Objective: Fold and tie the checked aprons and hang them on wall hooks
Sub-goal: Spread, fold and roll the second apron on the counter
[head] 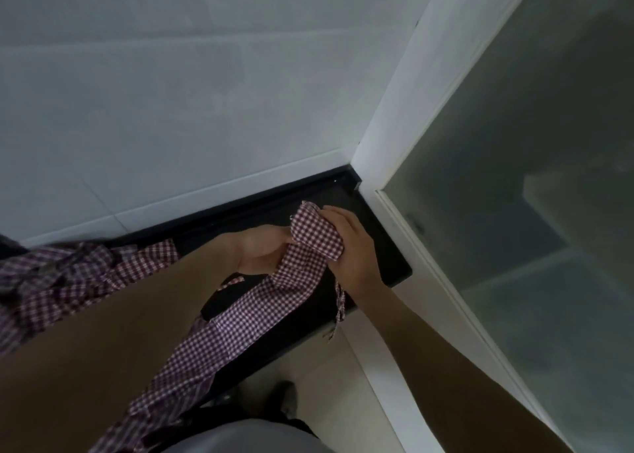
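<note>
Right hand (pixel 346 246) wraps round a rolled bunch of checked apron (pixel 317 236), fingers curled tight on it above the dark tabletop (pixel 384 246). Left hand (pixel 264 250) pinches the same cloth just beside that grip, while the rest trails down toward the body.

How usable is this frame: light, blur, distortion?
Head view: dim, flat light; soft overall, yet the apron checks read clearly between both hands, left and right; wide-angle tilt bends the wall and door frame; no glare.
</note>
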Demonstrator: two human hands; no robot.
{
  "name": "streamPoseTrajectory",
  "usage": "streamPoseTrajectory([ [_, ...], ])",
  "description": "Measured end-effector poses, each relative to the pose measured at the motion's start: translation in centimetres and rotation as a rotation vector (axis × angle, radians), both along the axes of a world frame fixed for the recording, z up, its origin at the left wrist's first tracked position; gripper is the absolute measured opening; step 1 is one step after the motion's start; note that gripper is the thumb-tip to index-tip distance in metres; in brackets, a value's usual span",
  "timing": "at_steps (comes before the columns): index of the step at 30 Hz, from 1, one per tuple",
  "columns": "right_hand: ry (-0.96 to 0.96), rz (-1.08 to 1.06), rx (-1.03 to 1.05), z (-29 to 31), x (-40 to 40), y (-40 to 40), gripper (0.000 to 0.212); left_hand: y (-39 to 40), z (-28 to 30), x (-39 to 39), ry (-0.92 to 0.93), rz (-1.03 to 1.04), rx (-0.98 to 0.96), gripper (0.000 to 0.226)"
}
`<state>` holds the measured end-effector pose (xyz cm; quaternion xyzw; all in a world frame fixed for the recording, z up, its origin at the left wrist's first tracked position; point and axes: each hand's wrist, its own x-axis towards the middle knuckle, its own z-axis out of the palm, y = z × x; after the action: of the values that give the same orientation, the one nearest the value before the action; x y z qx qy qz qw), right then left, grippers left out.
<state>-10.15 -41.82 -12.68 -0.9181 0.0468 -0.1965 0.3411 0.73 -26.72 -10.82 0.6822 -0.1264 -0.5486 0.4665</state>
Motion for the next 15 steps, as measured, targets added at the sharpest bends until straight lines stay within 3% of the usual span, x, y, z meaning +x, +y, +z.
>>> streamPoseTrajectory([
  [3,-0.024,0.064,-0.171,1.7,0.0,-0.8,0.052,0.3,1.2,1.0,0.131,-0.069,-0.106,0.032],
  [12,-0.251,0.029,-0.513,6.7,1.5,-3.2,0.047,-1.1,5.8,1.0,-0.089,-0.075,-0.204,0.054],
  [15,-0.291,0.049,-0.572,7.7,1.8,-4.0,0.050,-1.0,6.3,0.8,-0.068,-0.054,-0.256,0.055],
])
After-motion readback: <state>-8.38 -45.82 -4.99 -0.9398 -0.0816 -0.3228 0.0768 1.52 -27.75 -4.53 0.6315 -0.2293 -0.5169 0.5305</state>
